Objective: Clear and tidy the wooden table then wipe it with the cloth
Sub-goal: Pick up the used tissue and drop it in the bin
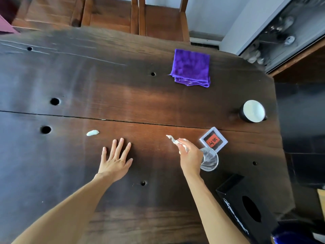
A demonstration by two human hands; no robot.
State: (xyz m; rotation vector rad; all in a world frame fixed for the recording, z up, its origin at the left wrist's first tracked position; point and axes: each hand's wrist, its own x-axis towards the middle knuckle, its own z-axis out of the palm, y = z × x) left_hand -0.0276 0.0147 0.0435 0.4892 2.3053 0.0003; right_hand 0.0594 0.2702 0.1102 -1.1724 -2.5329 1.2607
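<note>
- Left hand [115, 160]: released, fingers spread, palm down over the bare tabletop [123, 95].
- Right hand [190, 157]: grasping a crumpled white tissue [173, 139], its twisted tip pointing far-left.
- Small square case [213, 140]: red label with black characters, not readable.
- Black tissue box [246, 206]: white lettering, too blurred to read.
- Folded purple cloth [191, 67]: far right side of the tabletop, long axis near-to-far, folded edges facing the person.
- White scrap [92, 132] lies left of centre.

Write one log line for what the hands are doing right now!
left hand: open, flat over table | right hand: pinching crumpled tissue | purple cloth: folded, untouched | white scrap: on table
</note>
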